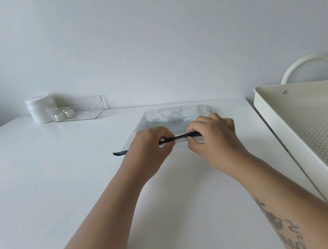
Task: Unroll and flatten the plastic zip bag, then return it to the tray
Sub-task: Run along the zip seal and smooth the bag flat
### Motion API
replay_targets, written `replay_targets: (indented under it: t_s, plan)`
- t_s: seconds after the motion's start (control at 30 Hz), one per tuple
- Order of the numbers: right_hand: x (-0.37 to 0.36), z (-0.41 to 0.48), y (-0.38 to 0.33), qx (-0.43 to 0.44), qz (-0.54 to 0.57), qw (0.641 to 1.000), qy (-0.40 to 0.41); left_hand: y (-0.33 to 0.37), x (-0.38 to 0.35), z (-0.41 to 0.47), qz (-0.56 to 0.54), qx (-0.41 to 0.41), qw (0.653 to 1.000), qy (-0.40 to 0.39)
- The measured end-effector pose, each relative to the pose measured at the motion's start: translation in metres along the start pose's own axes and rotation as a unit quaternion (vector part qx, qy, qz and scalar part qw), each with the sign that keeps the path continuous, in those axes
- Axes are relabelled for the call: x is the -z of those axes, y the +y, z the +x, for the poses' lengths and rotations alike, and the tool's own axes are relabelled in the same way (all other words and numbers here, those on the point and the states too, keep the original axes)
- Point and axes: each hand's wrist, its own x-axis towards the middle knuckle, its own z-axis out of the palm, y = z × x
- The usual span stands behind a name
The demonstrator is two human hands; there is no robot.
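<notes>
A clear plastic zip bag (175, 114) with a dark zip strip lies spread on the white table (48, 176), its far part flat toward the wall. My left hand (151, 146) and my right hand (212, 135) both pinch the dark zip edge at the bag's near side, fingertips close together. The strip's left end (118, 153) sticks out past my left hand. The cream perforated tray (276, 125) stands to the right of the table, with no bag in it.
A white jar (40, 110) and a clear plastic box (78, 109) holding two small silver-lidded pots stand at the back left by the wall. The tray has a looped white handle (309, 66) at its far end.
</notes>
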Motion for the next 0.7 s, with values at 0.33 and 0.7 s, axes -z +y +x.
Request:
replay_targets:
  t_s: [0.33, 0.7]
  plan:
    - [-0.002, -0.001, -0.005, 0.024, -0.051, 0.998, 0.004, 0.002, -0.007, 0.003, 0.022, 0.01, 1.0, -0.017]
    - [0.001, 0.001, -0.003, 0.007, 0.0, 1.0, 0.016, -0.004, 0.007, 0.002, 0.001, 0.013, 1.0, 0.013]
